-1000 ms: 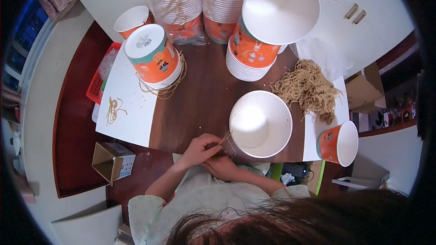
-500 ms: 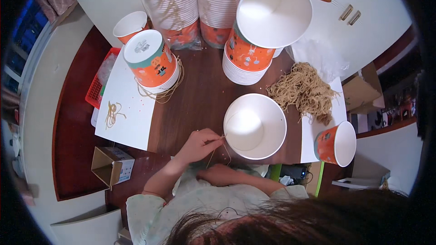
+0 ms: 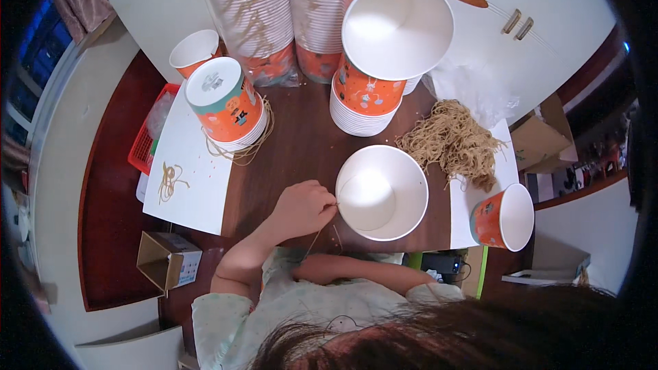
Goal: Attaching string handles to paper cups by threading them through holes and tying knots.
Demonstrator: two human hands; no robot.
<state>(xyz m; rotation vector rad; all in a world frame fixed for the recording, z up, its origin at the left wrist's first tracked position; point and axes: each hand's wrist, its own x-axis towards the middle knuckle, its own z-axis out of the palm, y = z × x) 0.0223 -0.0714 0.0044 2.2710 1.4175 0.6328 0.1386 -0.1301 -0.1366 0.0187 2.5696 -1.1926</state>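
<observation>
A paper bucket (image 3: pixel 404 214), white inside, stands mouth up at the table's near edge. At its left rim my left hand (image 3: pixel 306 206) is closed, fingertips pinching a thin tan cord (image 3: pixel 317 238) against the bucket's side. The cord hangs below that hand, and a fine curve of it shows inside the bucket. Across my lap lies my right forearm, with my right hand (image 3: pixel 306 268) low under the left arm beside the hanging cord. Its fingers are hidden, so its grip does not show.
Tangled tan cords (image 3: pixel 456 140) lie right of the bucket. An orange bucket (image 3: pixel 499 218) lies tipped at the right edge. Nested buckets (image 3: pixel 365 106) stand behind, one large bucket (image 3: pixel 397 27) on top. Farther left are an upturned bucket stack (image 3: pixel 229 106) and loose cord (image 3: pixel 170 181).
My left hand has turned over, knuckles up, and closed tighter by the bucket's rim. The right hand has slid left and lower. The whole view has shifted slightly.
</observation>
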